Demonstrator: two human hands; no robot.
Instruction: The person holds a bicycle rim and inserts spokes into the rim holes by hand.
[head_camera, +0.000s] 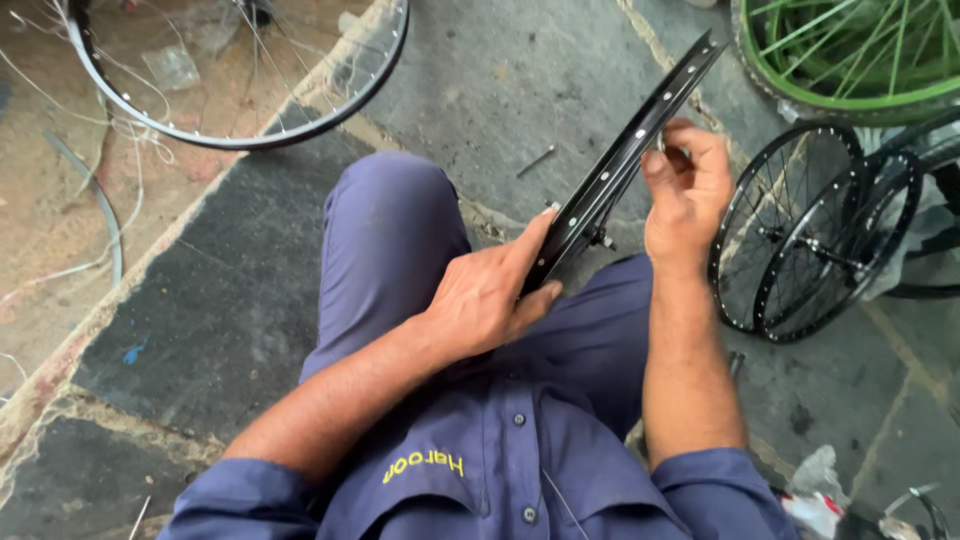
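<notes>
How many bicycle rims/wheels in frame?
5: bare black metal rim gripped by the left hand and right hand; silver-spoked rim top left; green wheel top right; two small black spoked wheels on the right. Others may be cut off.

the floor (520, 90) is rough grey stone in big slabs with pale cracked joints, and at the upper left it changes to a dusty brown ground (60, 170). a bare wheel rim (240, 138) lies at the top, a green wheel (850, 60) at the upper right, and two small black spoked wheels (810, 235) stand beside it. soft daylight, with no hard shadows.
</notes>
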